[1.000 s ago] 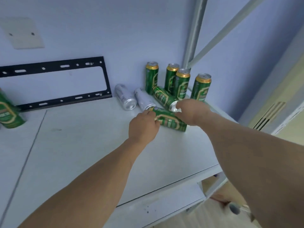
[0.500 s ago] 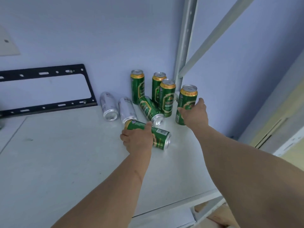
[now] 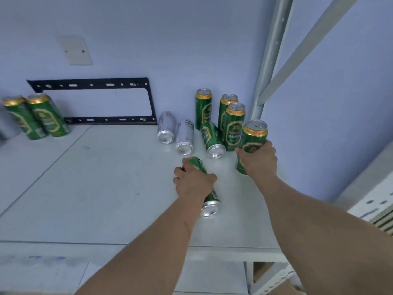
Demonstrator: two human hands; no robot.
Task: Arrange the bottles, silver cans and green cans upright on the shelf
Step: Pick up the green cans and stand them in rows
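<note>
Glossy green metal cans (image 3: 233, 126) are shining beside bare brushed-silver cans (image 3: 185, 137) on a smooth, matt white shelf (image 3: 95, 188); behind the shelf, a matt black metal bracket (image 3: 93, 84) is showing.

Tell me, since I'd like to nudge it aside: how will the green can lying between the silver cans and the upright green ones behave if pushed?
The lying green can is a smooth cylinder on its side on the flat shelf, so it would probably roll. It could bump the silver can beside it, which might roll too. Its weight cannot be judged.
</note>
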